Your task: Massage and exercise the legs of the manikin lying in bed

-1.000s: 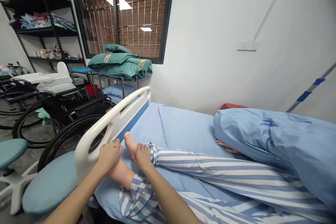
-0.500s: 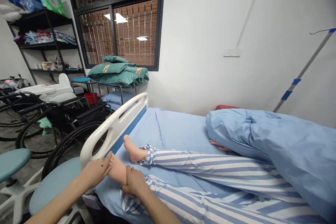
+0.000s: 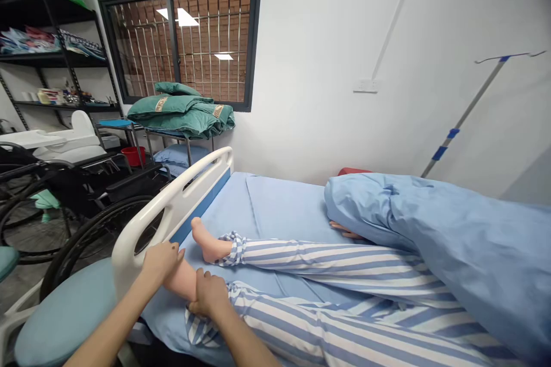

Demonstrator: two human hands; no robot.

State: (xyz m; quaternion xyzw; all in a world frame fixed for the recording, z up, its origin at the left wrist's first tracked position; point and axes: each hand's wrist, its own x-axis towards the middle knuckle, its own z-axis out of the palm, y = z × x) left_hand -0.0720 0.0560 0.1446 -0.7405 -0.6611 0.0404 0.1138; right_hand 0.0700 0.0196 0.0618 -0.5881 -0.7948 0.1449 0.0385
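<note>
Our left hand (image 3: 161,262) curls over the toe end of the near foot (image 3: 183,282), and our right hand (image 3: 210,293) wraps its ankle, so we hold that foot between the two, at the left end of the bed (image 3: 279,200) beside the footboard (image 3: 172,203). We cannot tell whether its heel touches the bed. Largest about us is that blue-covered bed. Next comes the blue quilt (image 3: 430,223), bunched across the right, over the upper part of the striped trousers (image 3: 322,264), whose legs run leftward. Far left, past the white footboard, we see a black wheelchair (image 3: 73,192); near left, a round blue-green stool seat (image 3: 69,312). Smaller, the far foot (image 3: 210,246) rests just beyond our hands, toes up. Smallest, some fingers (image 3: 344,230) show at the quilt's left edge.
</note>
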